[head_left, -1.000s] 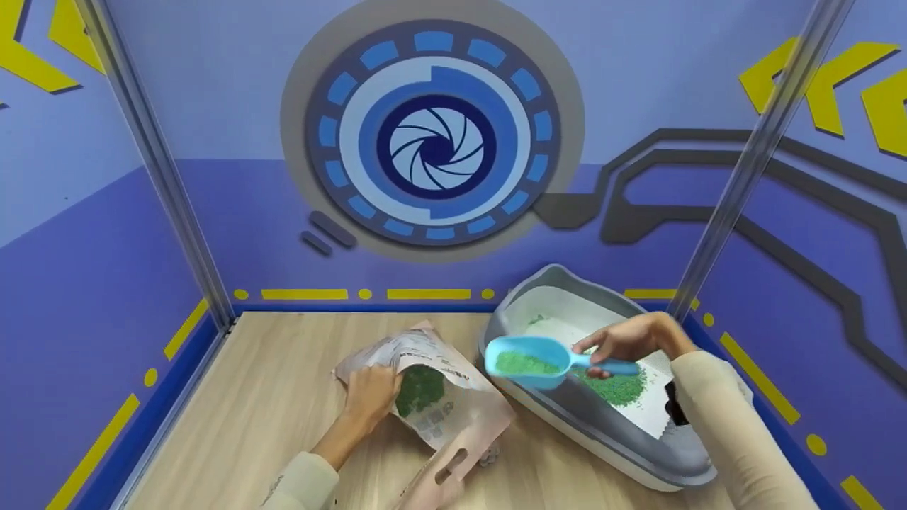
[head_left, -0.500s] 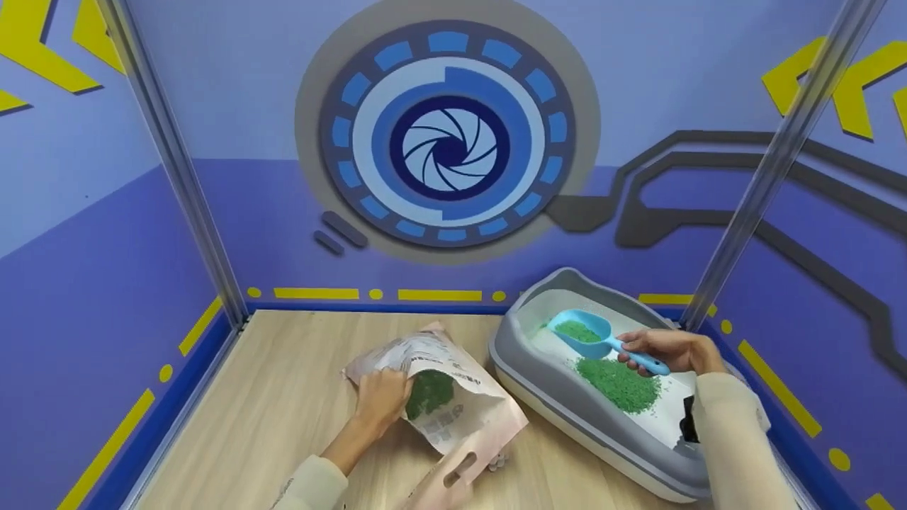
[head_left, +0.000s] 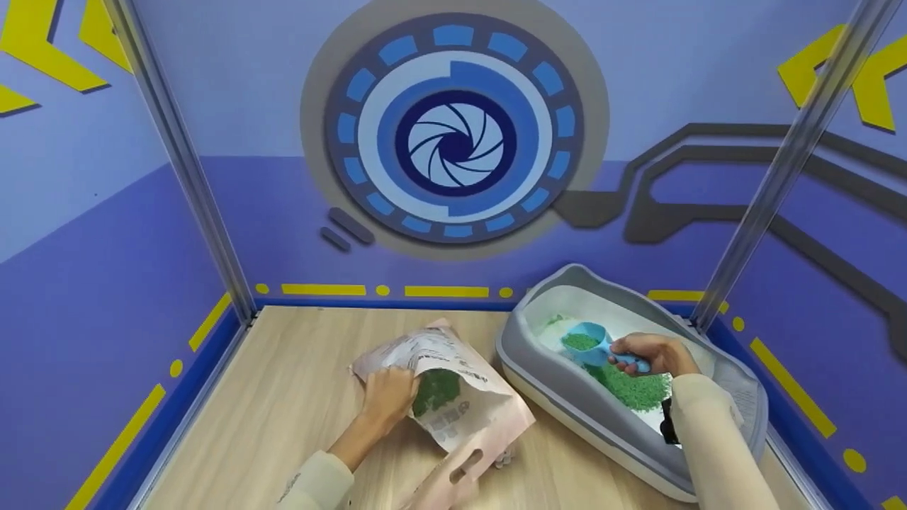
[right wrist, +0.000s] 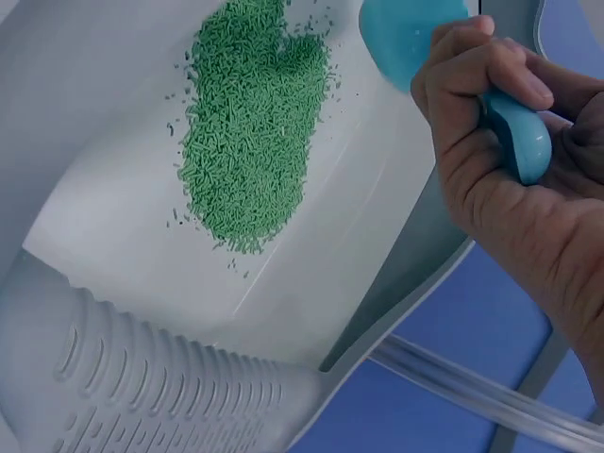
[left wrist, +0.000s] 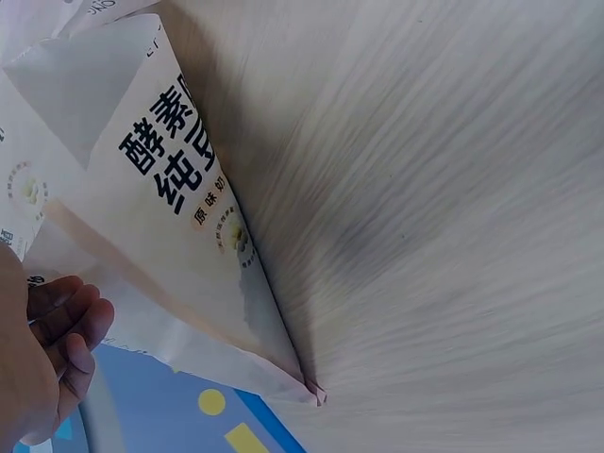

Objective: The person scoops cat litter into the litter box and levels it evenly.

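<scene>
My right hand grips the handle of a light blue scoop, which holds green pellets above the grey and white litter tray. A pile of green pellets lies on the tray's white floor in the right wrist view. My left hand grips the opened edge of a pink and white bag lying on the table, its mouth facing the front. Dark green contents show inside the bag. In the left wrist view, the fingers of the left hand curl beside the printed bag.
A wooden table carries the bag at its middle and the tray at its right. Blue and purple panels stand behind and at both sides, with metal posts at the corners. A bag handle strip reaches the front.
The scoop has moved right and back, from beside the tray's left rim to over its inside, and its bowl has turned. The left hand keeps its hold on the bag. The head view has shifted slightly.
</scene>
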Demonstrator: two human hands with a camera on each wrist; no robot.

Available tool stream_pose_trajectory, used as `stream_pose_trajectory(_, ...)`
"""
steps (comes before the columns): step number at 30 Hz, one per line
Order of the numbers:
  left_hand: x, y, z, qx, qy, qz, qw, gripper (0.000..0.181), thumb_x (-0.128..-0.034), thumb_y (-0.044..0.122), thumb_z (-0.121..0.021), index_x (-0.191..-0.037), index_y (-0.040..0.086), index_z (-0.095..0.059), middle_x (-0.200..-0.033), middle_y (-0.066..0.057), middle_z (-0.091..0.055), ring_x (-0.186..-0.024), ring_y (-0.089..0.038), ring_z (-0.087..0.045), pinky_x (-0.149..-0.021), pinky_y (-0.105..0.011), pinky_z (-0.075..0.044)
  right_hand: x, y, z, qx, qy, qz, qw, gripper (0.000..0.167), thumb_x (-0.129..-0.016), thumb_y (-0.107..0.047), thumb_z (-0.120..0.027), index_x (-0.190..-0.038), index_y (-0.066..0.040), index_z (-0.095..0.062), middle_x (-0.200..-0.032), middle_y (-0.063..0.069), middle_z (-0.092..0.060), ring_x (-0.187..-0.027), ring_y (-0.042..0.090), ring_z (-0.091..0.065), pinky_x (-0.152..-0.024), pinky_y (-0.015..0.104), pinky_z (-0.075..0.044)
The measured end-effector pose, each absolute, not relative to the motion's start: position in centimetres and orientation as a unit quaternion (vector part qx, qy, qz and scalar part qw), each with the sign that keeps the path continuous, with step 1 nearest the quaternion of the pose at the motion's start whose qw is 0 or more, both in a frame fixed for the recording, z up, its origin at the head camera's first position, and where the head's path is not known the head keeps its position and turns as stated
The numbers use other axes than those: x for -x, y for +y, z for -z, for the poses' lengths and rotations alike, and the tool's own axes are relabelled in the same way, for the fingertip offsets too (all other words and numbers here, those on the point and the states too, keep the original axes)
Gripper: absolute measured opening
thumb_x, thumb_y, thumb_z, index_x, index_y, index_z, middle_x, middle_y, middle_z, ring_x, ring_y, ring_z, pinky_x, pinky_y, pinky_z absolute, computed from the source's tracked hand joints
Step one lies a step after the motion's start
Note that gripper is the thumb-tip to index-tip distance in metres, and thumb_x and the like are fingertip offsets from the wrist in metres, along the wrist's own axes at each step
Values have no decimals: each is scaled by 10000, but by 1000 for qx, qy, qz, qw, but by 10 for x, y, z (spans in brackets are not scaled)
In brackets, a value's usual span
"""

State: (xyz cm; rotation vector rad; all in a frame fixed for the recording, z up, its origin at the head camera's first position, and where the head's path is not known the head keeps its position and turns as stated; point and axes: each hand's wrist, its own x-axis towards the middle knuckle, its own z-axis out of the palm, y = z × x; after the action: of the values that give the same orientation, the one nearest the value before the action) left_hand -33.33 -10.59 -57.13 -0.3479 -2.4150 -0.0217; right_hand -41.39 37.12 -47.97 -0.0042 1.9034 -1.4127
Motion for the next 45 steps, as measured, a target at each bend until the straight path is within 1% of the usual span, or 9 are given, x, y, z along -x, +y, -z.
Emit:
stream_pose_trajectory(4, 333, -104, 571, 134, -927, -5, 349, 376, -847, 305, -725, -559, 111, -582, -578, -89, -651, -500, -287, -635, -418, -419, -450, 409, 370, 479, -35, 750, 559, 352, 241, -1080, -96, -262, -1016, -12, -479, -788, -19, -537, -590, -3, -426, -551, 135, -391)
stream_pose_trajectory(11, 332, -103, 572, 133, -930, -4, 342, 362, -841, 303, -745, -571, 114, -597, -581, -87, -656, -503, -279, -638, -416, -414, -444, 401, 372, 483, -84, 756, 573, 306, 215, -1068, -69, -242, -1096, 27, -432, -804, 5, -558, -590, 11, -443, -552, 142, -404)
stream_pose_trajectory(18, 331, -103, 571, 135, -933, 1, 332, 363, -847, 309, -747, -579, 110, -604, -585, -81, -655, -499, -273, -629, -423, -408, -441, 398, 382, 487, -112, 754, 584, 279, 173, -1040, -34, -233, -1054, 5, -401, -768, 10, -544, -579, 25, -429, -567, 149, -411)
stream_pose_trajectory(23, 331, -103, 572, 133, -935, 6, 328, 360, -855, 304, -734, -587, 98, -611, -592, -90, -658, -508, -280, -636, -434, -415, -455, 396, 389, 487, -120, 758, 586, 259, 191, -1001, -12, -242, -1152, 50, -340, -766, 23, -529, -567, 33, -421, -561, 161, -412)
stream_pose_trajectory(30, 332, -104, 574, 133, -933, 15, 334, 370, -849, 298, -743, -568, 108, -593, -572, -77, -644, -492, -279, -623, -420, -418, -437, 395, 399, 488, -109, 764, 581, 258, 184, -945, 12, -225, -1093, 55, -325, -755, 20, -504, -563, 33, -427, -563, 157, -419)
stream_pose_trajectory(33, 333, -104, 576, 139, -930, 17, 339, 357, -839, 284, -753, -570, 112, -592, -568, -70, -645, -491, -275, -625, -414, -417, -434, 391, 397, 487, -117, 772, 571, 252, 181, -980, -9, -234, -1126, 51, -323, -775, 19, -515, -569, 34, -421, -562, 160, -409)
stream_pose_trajectory(37, 334, -105, 576, 142, -928, 19, 343, 338, -831, 281, -761, -588, 106, -605, -575, -77, -652, -497, -279, -630, -418, -416, -435, 390, 394, 486, -114, 767, 572, 268, 194, -1034, -48, -253, -1147, 67, -362, -784, 23, -547, -572, 30, -442, -552, 153, -412)
stream_pose_trajectory(43, 332, -105, 574, 137, -926, 20, 351, 334, -833, 263, -747, -575, 107, -601, -566, -90, -648, -498, -282, -634, -427, -422, -443, 392, 390, 487, -88, 773, 554, 296, 209, -1055, -91, -317, -1067, 36, -482, -764, -7, -567, -564, -2, -463, -542, 133, -412)
stream_pose_trajectory(45, 332, -105, 574, 137, -927, 20, 349, 338, -839, 265, -740, -574, 107, -603, -569, -92, -650, -503, -280, -637, -431, -424, -449, 392, 388, 486, -78, 778, 547, 299, 208, -1064, -102, -326, -1076, 24, -491, -773, -15, -571, -566, -4, -458, -544, 137, -409)
